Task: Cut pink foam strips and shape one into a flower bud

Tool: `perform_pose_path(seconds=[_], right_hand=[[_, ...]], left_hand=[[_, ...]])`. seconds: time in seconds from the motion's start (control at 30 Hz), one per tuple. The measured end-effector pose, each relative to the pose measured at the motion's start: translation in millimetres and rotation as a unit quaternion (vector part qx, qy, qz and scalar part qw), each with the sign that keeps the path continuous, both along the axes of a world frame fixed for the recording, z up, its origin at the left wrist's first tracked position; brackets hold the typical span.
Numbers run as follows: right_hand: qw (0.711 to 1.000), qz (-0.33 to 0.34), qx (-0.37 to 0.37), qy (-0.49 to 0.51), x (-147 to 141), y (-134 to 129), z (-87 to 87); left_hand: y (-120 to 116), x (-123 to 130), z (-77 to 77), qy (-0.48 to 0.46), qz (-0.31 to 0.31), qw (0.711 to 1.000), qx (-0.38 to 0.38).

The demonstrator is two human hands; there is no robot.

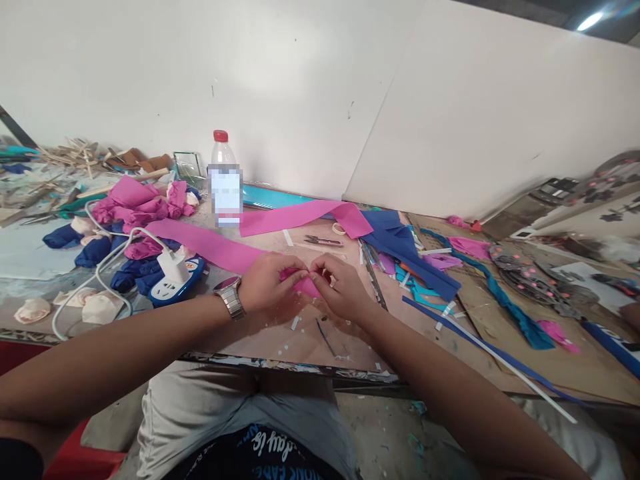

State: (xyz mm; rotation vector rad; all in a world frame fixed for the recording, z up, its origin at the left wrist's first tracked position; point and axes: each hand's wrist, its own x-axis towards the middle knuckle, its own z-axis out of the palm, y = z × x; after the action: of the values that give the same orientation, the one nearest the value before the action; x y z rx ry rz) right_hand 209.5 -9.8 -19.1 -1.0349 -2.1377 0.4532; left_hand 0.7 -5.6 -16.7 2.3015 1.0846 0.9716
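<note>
Both hands meet over the middle of the table, fingertips nearly touching. My left hand (273, 280), with a watch (231, 298) on its wrist, is closed on the end of a long pink strip (210, 247) that trails off to the left. My right hand (339, 285) pinches the same pink end from the other side. A bit of pink shows below the fingertips; the exact fold is hidden by the fingers. Beyond the hands lie another pink strip (295, 217), small snips (324, 240) and a tape ring (339, 229).
Left are pink and blue crumpled bundles (133, 207), a power strip (180, 287) with a white cable, and a bottle (223, 157) by the wall. Right are blue strips (415, 257), a teal twisted strip (500, 293) and a thin white stick (520, 377).
</note>
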Motion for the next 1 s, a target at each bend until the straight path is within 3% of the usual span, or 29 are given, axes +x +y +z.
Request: perform_pose_path(seconds=[0.2, 0.43, 0.77, 1.0], right_hand=[[0.999, -0.005, -0.047, 0.014, -0.6, -0.4, -3.4], [1.0, 0.0, -0.02, -0.011, 0.8, 1.6, -2.8], [0.997, -0.012, -0.082, 0.008, -4.9, -0.5, -5.2], [0.996, -0.01, -0.08, 0.022, -5.4, -0.2, -5.8]], left_hand=[[0.9, -0.3, -2.4, 0.026, 0.003, 0.999, 0.018], [2.3, 0.1, -4.8, 0.044, 0.003, 0.999, 0.011], [2.2, 3.8, -8.4, 0.06, 0.013, 0.998, 0.02], [0.4, 3.1, -7.2, 0.046, 0.008, 0.999, 0.013]])
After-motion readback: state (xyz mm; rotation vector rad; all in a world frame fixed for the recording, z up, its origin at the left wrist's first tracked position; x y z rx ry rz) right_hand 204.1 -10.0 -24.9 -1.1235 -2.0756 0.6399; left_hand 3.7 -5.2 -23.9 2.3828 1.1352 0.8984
